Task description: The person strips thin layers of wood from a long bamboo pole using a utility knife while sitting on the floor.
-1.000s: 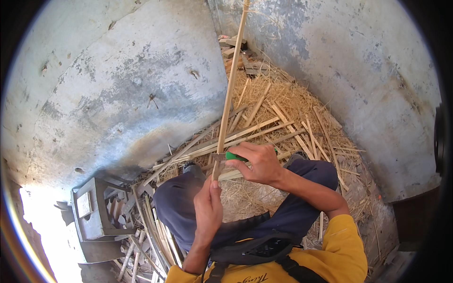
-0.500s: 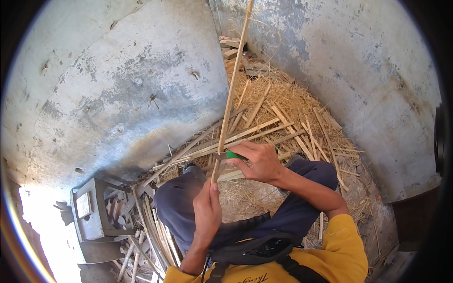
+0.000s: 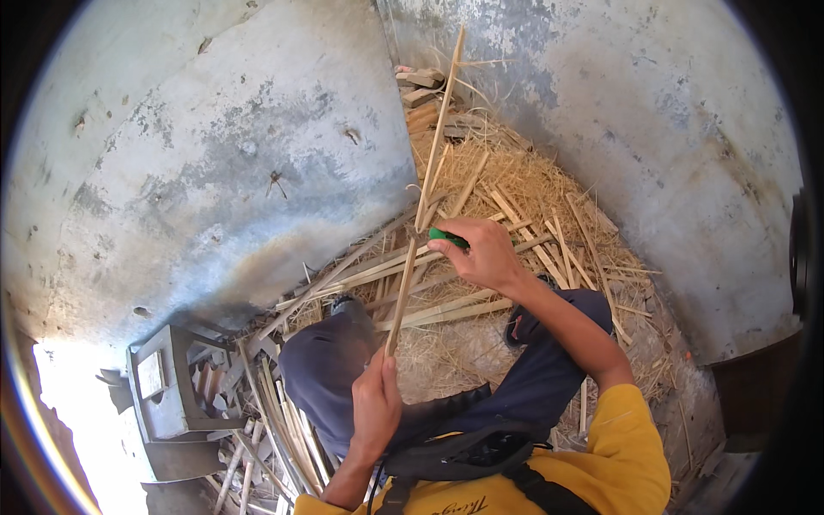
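A long, thin strip of pale wood or bamboo (image 3: pixel 404 292) slants up and away from my lap toward the far corner. My left hand (image 3: pixel 376 399) is closed round its near end, low in front of me. Farther up the strip, my right hand (image 3: pixel 487 256) grips a knife by its green handle (image 3: pixel 448 238). The knife's blade (image 3: pixel 421 232) lies against the strip, mostly hidden. A thin curled shaving (image 3: pixel 414 186) stands off the strip just beyond the blade, and finer slivers hang near its far tip.
Several cut strips (image 3: pixel 455 309) lie across a heap of shavings (image 3: pixel 506 172) between two worn walls (image 3: pixel 257 154). A grey metal frame (image 3: pixel 180 386) stands at the left by more sticks (image 3: pixel 296 429). Bricks (image 3: pixel 419 81) are stacked in the far corner.
My right hand has pushed the knife up along the strip, away from me. The strip's far end has dropped into view, and a shaving now curls near the blade.
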Demonstrator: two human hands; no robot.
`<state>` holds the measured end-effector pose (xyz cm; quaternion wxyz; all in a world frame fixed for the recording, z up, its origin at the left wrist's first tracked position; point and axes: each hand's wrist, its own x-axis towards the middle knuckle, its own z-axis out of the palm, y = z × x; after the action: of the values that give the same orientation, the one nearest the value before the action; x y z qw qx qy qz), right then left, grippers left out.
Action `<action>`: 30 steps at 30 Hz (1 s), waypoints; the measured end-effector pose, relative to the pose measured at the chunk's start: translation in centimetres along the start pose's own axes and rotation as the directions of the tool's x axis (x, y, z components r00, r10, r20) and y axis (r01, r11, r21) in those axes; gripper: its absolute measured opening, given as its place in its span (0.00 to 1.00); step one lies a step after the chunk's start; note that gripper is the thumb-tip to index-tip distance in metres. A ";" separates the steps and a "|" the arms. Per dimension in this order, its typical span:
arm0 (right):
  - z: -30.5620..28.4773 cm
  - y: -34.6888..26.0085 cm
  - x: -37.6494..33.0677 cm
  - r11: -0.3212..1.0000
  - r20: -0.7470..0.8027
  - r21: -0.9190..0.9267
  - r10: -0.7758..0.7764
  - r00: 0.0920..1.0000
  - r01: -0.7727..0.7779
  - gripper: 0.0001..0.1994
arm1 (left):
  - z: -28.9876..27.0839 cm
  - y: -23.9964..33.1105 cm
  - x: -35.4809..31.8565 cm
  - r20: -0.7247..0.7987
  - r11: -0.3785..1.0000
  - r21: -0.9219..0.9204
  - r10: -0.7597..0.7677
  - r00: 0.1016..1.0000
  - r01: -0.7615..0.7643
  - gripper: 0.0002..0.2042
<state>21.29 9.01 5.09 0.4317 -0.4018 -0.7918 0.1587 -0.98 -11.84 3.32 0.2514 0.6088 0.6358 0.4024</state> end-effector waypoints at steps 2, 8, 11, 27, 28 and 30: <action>0.1 0.7 0.3 1.000 -0.012 0.016 0.005 1.000 -0.005 0.17 | -0.2 -0.3 -0.4 -0.001 1.000 0.008 0.028 1.000 -0.028 0.16; 0.6 1.3 0.6 1.000 0.046 0.024 0.011 0.999 -0.012 0.19 | -1.6 0.1 -1.4 0.041 0.995 -0.002 -0.097 0.995 0.097 0.12; 0.4 2.0 1.7 1.000 -0.006 0.000 -0.023 1.000 0.023 0.19 | -2.1 -0.1 -2.1 0.054 0.995 0.024 -0.096 0.994 0.095 0.12; -4.8 14.8 6.9 0.882 -0.081 -0.266 0.383 0.920 -0.390 0.22 | -6.0 -0.4 -8.1 0.208 0.991 0.091 -0.118 0.971 0.101 0.14; -4.6 14.8 7.1 0.881 -0.075 -0.266 0.386 0.920 -0.391 0.22 | -6.2 -0.3 -8.2 0.207 0.990 0.091 -0.121 0.971 0.104 0.14; -4.5 15.2 7.3 0.878 -0.064 -0.264 0.397 0.916 -0.399 0.22 | -6.5 -0.6 -8.6 0.214 0.992 0.089 -0.110 0.971 0.093 0.14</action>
<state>30.31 23.72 2.61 0.3337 -0.6118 -0.7049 0.1324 -5.42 -21.50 4.98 0.3158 0.6254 0.6498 0.2947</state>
